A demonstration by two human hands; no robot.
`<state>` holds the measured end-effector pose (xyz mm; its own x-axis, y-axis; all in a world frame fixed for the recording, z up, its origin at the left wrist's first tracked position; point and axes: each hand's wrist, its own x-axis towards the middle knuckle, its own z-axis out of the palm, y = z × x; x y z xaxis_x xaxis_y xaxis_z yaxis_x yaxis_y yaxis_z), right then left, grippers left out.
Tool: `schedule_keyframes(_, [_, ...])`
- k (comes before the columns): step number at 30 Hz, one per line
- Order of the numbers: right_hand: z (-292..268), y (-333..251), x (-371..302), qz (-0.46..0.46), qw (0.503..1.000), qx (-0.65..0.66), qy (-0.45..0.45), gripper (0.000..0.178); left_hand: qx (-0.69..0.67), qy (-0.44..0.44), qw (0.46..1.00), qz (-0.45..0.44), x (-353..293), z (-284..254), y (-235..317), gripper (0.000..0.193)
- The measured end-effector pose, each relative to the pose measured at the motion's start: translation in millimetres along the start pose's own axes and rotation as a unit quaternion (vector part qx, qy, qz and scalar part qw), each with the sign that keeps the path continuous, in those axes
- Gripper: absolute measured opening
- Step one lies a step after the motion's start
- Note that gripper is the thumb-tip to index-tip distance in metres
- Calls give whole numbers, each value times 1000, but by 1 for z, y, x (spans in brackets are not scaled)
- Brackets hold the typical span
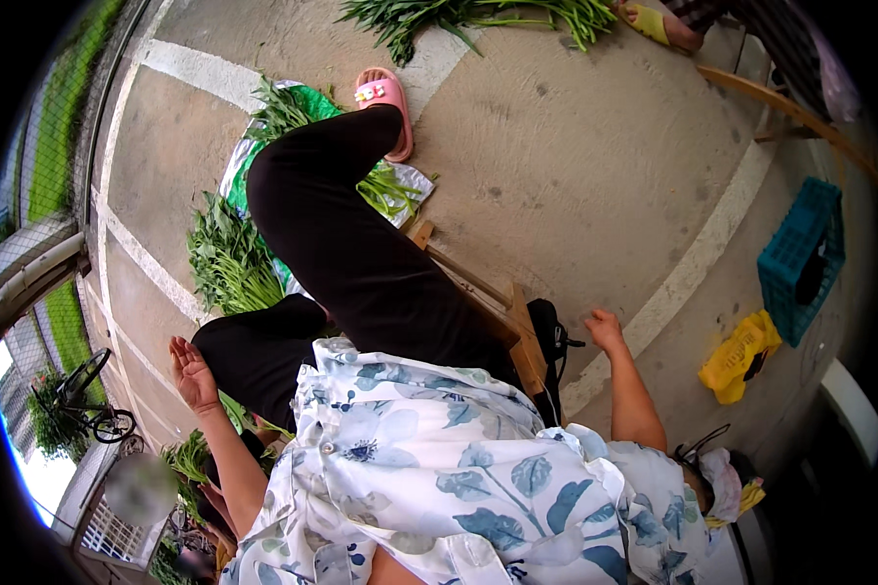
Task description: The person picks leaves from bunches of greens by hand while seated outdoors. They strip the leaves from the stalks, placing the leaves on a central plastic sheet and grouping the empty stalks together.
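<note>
My left hand (195,376) is raised beside my left knee, palm turned up and fingers stretched out, holding nothing. Out to the right, my right hand (605,328) hangs over the concrete with loosely bent fingers and no object in it. The wooden stool (528,353) I sit on shows under my thigh, with a black strap-like thing (546,331) beside it. Close to my left leg lies a bunch of long-stemmed leafy greens (236,263), partly on a green and white plastic sack (236,175). More cut stems (390,195) stick out past my shin.
More greens (478,15) lie on the ground ahead, near another person's yellow sandal (649,23). At the right are a teal plastic crate (800,258), a yellow bag (741,357) and a wooden bench (790,107). A bicycle (93,405) and mesh fence stand at the left.
</note>
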<state>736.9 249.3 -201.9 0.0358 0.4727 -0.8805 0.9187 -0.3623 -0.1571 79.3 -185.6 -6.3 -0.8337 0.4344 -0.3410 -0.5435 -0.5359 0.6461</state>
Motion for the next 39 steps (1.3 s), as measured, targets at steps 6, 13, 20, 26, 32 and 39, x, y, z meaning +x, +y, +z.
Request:
schedule_keyframes(6, [-39, -44, 29, -13, 999, -33, -10, 48, -33, -34, 998, 29, -20, 33, -10, 34])
schedule_keyframes(13, [-83, -231, 33, -223, 965, -125, 48, 39, 135, 328, 934, 50, -83, -43, -24, 33])
schedule_keyframes(20, [-29, -442, -60, -446, 877, -170, 58, 42, 239, 461, 853, -55, -117, -120, -82, 33])
schedule_keyframes(26, [49, -565, -128, -624, 775, -81, 65, 44, 378, 452, 807, -46, -98, -169, -129, 31])
schedule_keyframes(32, [133, -583, -195, -678, 693, -215, 119, 44, 571, 435, 695, -32, -63, -161, -152, 44])
schedule_keyframes(39, [141, -578, -197, -678, 688, -210, 151, 41, 699, 426, 560, -123, -44, -128, -183, 86])
